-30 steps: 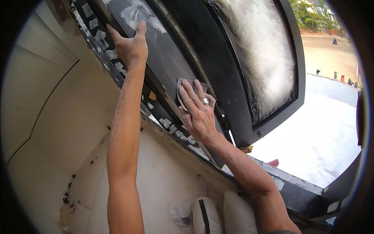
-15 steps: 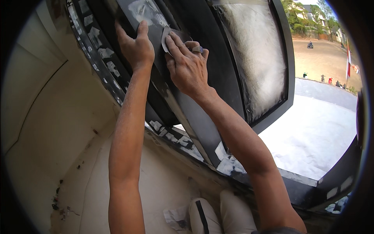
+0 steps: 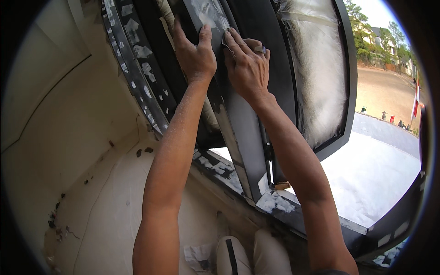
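A dark grey window-frame post [image 3: 247, 123] slants up in front of me, with a smeared whitish filler patch [image 3: 206, 11] near its top. My left hand [image 3: 197, 57] grips the post's left side; its thumb lies on the front face and its fingers go round the edge. Just to the right, my right hand [image 3: 250, 66], with a ring on one finger, presses a thin sheet of sandpaper [image 3: 225, 41] to the post below the patch. Only the sheet's pale edge shows; the fingers cover the remainder.
A dark framed panel with plastic-covered glass [image 3: 318, 78] stands swung outward at the right. White-patched dark frame members [image 3: 144, 68] run along the left. A small brown block [image 3: 281, 185] sits on the sill. Outside lies a bright white ledge [image 3: 366, 165]; debris [image 3: 57, 215] dots the floor.
The whole view has shifted, so post and hands appear farther right. My right hand has slid a little up the post, nearer the left thumb, and less of the sandpaper shows.
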Action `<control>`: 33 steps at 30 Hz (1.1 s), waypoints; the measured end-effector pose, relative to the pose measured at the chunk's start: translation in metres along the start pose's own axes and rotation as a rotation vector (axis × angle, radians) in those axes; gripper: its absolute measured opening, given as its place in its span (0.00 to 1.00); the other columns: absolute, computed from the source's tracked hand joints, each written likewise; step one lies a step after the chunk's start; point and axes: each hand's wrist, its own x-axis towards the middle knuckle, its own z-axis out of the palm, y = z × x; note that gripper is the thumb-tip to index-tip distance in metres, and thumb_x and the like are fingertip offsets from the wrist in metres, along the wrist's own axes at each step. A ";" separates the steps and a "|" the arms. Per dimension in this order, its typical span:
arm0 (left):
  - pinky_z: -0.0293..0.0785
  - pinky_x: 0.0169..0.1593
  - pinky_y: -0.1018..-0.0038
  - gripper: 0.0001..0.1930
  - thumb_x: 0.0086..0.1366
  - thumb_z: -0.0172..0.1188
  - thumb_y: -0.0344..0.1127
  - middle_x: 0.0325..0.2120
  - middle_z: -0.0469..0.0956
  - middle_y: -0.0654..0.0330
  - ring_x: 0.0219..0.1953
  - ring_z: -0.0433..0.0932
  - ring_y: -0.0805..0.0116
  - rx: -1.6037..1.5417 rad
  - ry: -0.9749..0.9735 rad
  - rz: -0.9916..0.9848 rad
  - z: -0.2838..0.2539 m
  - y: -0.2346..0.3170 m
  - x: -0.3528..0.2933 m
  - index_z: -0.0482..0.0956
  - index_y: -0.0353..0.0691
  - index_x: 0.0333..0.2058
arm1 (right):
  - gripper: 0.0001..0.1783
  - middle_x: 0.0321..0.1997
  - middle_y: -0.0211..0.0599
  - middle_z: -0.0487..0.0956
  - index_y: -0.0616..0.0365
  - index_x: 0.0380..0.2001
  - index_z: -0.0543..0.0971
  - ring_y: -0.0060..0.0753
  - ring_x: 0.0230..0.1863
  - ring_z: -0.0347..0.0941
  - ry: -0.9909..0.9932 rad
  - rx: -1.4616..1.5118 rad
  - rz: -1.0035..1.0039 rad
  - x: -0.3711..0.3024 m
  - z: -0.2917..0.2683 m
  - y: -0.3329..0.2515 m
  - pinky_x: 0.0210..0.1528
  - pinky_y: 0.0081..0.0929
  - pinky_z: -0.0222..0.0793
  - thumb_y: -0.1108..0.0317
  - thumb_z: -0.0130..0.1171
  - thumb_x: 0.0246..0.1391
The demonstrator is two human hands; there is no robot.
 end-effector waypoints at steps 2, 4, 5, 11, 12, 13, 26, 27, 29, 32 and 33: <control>0.60 0.70 0.58 0.38 0.69 0.56 0.49 0.66 0.62 0.40 0.67 0.65 0.45 -0.042 -0.004 0.004 -0.002 -0.001 -0.007 0.55 0.34 0.70 | 0.25 0.65 0.32 0.77 0.54 0.59 0.78 0.42 0.52 0.75 0.034 0.011 -0.025 0.001 0.003 -0.001 0.54 0.37 0.68 0.65 0.62 0.56; 0.62 0.69 0.61 0.38 0.69 0.58 0.48 0.66 0.63 0.42 0.66 0.66 0.49 -0.066 -0.010 0.008 -0.004 -0.001 -0.012 0.56 0.35 0.70 | 0.25 0.65 0.32 0.77 0.54 0.58 0.78 0.43 0.52 0.77 0.022 0.055 -0.005 0.001 0.004 -0.002 0.53 0.38 0.70 0.65 0.62 0.55; 0.61 0.69 0.62 0.38 0.69 0.57 0.48 0.66 0.63 0.42 0.67 0.66 0.49 -0.077 -0.021 0.002 -0.004 0.001 -0.013 0.55 0.36 0.70 | 0.26 0.65 0.32 0.77 0.53 0.58 0.78 0.44 0.52 0.77 0.003 0.061 0.007 0.001 0.003 -0.002 0.53 0.37 0.71 0.66 0.63 0.55; 0.67 0.66 0.59 0.38 0.73 0.50 0.50 0.65 0.62 0.39 0.66 0.67 0.47 -0.130 -0.092 -0.008 -0.007 0.007 -0.025 0.49 0.34 0.72 | 0.27 0.66 0.31 0.76 0.51 0.62 0.76 0.50 0.56 0.77 -0.077 0.086 0.039 0.005 -0.004 0.000 0.58 0.37 0.69 0.64 0.60 0.58; 0.68 0.65 0.59 0.38 0.74 0.49 0.50 0.64 0.63 0.39 0.65 0.68 0.47 -0.151 -0.095 -0.007 -0.007 0.007 -0.032 0.48 0.35 0.73 | 0.27 0.67 0.30 0.75 0.51 0.63 0.75 0.47 0.60 0.74 -0.097 0.091 0.047 0.004 -0.005 -0.002 0.61 0.36 0.67 0.64 0.59 0.60; 0.69 0.64 0.59 0.38 0.74 0.48 0.51 0.63 0.64 0.39 0.64 0.69 0.48 -0.175 -0.095 -0.005 -0.007 0.006 -0.038 0.47 0.36 0.73 | 0.26 0.67 0.30 0.75 0.51 0.63 0.75 0.44 0.64 0.71 -0.116 0.095 0.052 0.004 -0.007 -0.003 0.63 0.36 0.65 0.63 0.58 0.61; 0.62 0.69 0.56 0.40 0.76 0.45 0.53 0.66 0.55 0.39 0.69 0.61 0.47 -0.120 -0.203 -0.051 -0.017 -0.007 -0.080 0.39 0.39 0.74 | 0.26 0.68 0.38 0.73 0.56 0.62 0.76 0.46 0.64 0.68 -0.108 0.134 0.043 -0.006 -0.005 0.000 0.64 0.49 0.61 0.60 0.56 0.63; 0.60 0.70 0.56 0.41 0.75 0.46 0.53 0.67 0.54 0.38 0.70 0.59 0.47 -0.157 -0.224 -0.050 -0.018 -0.007 -0.081 0.38 0.39 0.74 | 0.26 0.69 0.34 0.73 0.54 0.64 0.74 0.43 0.63 0.70 -0.126 0.070 0.043 -0.011 -0.010 -0.002 0.62 0.41 0.61 0.64 0.57 0.63; 0.56 0.71 0.55 0.42 0.75 0.47 0.54 0.69 0.52 0.38 0.72 0.55 0.47 -0.226 -0.270 -0.054 -0.023 -0.004 -0.087 0.38 0.38 0.74 | 0.26 0.69 0.33 0.73 0.53 0.64 0.74 0.44 0.63 0.70 -0.137 0.101 0.037 -0.020 -0.017 -0.001 0.62 0.42 0.61 0.65 0.57 0.63; 0.54 0.72 0.55 0.43 0.74 0.48 0.54 0.70 0.49 0.38 0.72 0.53 0.47 -0.271 -0.360 -0.143 -0.032 0.009 -0.115 0.36 0.37 0.74 | 0.25 0.69 0.32 0.73 0.51 0.64 0.74 0.44 0.63 0.70 -0.148 0.120 0.030 -0.032 -0.023 0.001 0.61 0.42 0.61 0.65 0.57 0.63; 0.54 0.72 0.55 0.44 0.74 0.48 0.54 0.70 0.48 0.37 0.73 0.53 0.47 -0.232 -0.366 -0.161 -0.035 0.011 -0.126 0.36 0.37 0.74 | 0.25 0.69 0.32 0.73 0.51 0.64 0.74 0.44 0.63 0.70 -0.149 0.123 0.029 -0.034 -0.024 0.001 0.61 0.42 0.61 0.65 0.57 0.64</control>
